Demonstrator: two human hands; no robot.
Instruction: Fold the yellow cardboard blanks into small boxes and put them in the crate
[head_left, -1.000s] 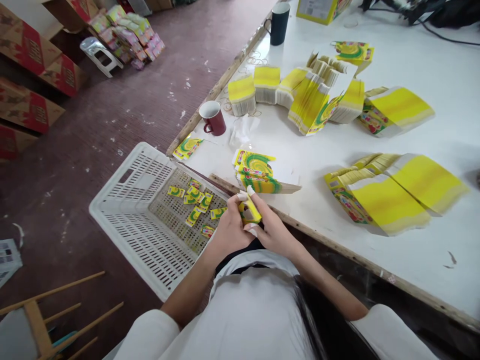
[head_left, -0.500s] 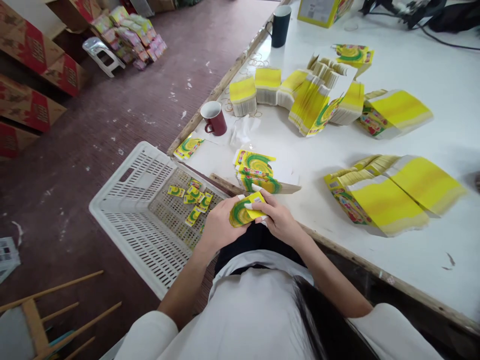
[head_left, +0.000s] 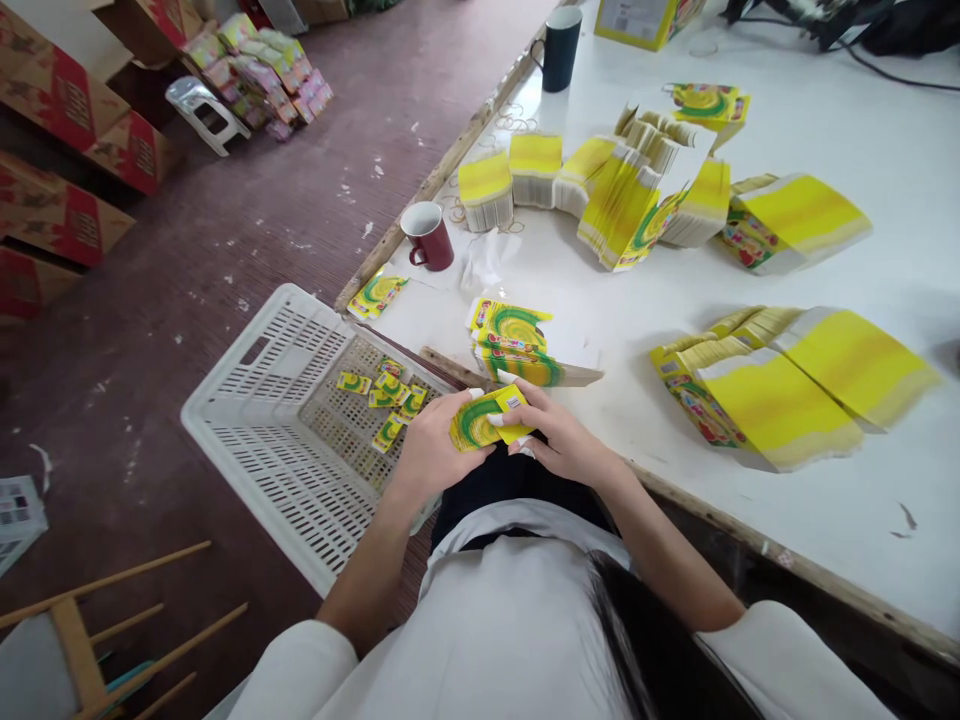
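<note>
Between my two hands, above my lap at the table's edge, is a small yellow and green carton (head_left: pixel 474 424). My left hand (head_left: pixel 429 450) grips its left end, fingers closed round it. With thumb and fingers, my right hand (head_left: pixel 564 436) pinches the end that bears a barcode. Just beyond my fingers, a stack of flat yellow cartons (head_left: pixel 511 335) lies fanned on the table. Below and left of my left hand is a white plastic crate (head_left: pixel 251 420), with several yellow cartons (head_left: pixel 390 390) on its bottom.
A maroon mug (head_left: pixel 427 238) and a dark mug (head_left: pixel 561 50) stand along the left edge of the white table (head_left: pixel 615 420). Bundled carton blanks (head_left: pixel 780 390) spread across it. Rubber bands lie near the mugs. A wooden stool (head_left: pixel 79 650) is at lower left; red-brown boxes (head_left: pixel 67 100) are stacked behind.
Both hands still hold the carton, which has shifted slightly left and turned a little. My left hand has moved slightly left with it. Things on the table are as before.
</note>
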